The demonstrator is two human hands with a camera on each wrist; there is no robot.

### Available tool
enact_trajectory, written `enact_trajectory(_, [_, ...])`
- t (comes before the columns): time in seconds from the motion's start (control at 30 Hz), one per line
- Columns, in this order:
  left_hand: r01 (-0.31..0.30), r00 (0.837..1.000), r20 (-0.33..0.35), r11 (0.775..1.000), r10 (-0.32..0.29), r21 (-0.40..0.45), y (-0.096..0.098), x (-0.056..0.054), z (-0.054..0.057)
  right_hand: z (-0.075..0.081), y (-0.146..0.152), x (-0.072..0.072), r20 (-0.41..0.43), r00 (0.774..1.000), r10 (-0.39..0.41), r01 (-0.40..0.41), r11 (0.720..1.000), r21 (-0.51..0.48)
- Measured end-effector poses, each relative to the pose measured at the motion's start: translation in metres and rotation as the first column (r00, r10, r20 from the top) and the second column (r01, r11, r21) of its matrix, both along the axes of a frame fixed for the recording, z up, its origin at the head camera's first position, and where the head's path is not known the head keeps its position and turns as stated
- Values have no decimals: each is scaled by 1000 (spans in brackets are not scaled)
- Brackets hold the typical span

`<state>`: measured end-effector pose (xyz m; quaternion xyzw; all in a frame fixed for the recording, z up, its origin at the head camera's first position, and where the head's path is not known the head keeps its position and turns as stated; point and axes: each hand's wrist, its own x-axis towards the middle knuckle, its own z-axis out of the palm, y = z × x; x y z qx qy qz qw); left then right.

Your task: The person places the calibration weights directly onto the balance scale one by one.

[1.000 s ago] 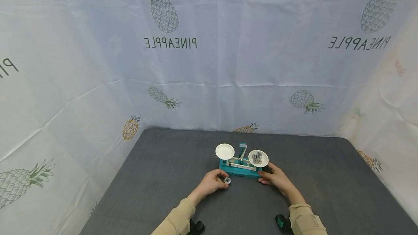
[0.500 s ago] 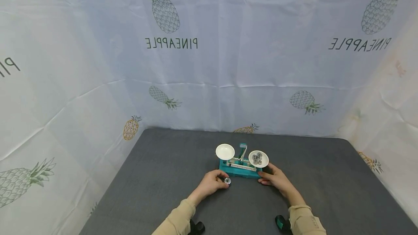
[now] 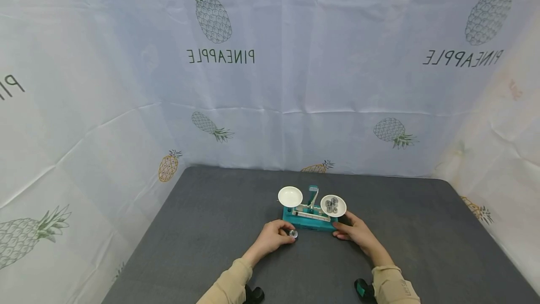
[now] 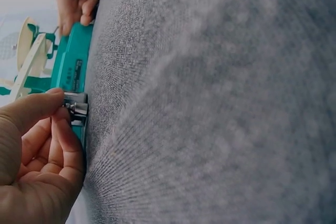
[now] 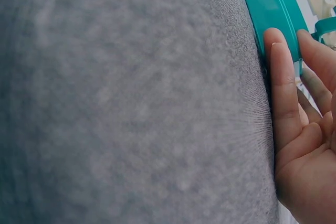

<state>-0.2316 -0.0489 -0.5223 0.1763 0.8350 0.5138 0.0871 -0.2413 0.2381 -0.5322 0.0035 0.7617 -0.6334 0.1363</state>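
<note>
My left hand (image 3: 273, 237) pinches a small shiny metal weight (image 3: 293, 233) between thumb and fingertips, low over the table at the left front of a teal balance scale (image 3: 310, 223). Up close in the left wrist view, the metal weight (image 4: 77, 109) overlaps the scale's front face. My right hand (image 3: 357, 232) holds the right end of the base, with fingers (image 5: 283, 77) along its front and another finger at its upper edge. Several metal weights (image 3: 332, 205) sit in the right white pan (image 3: 342, 211). The left white pan (image 3: 290, 196) holds nothing.
A dark grey table (image 3: 228, 201) lies under everything, with a pineapple-printed cloth (image 3: 270, 79) hanging behind it and at the sides. Black straps with fittings (image 3: 254, 294) show beside both tan sleeves (image 3: 229, 280).
</note>
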Motion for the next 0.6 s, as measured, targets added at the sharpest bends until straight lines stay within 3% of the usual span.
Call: enact_trajectory(0.6, [3, 1000, -25, 1000, -4, -23, 1, 3, 8, -1, 0, 0, -8, 1000, -3, 3, 1000, 7])
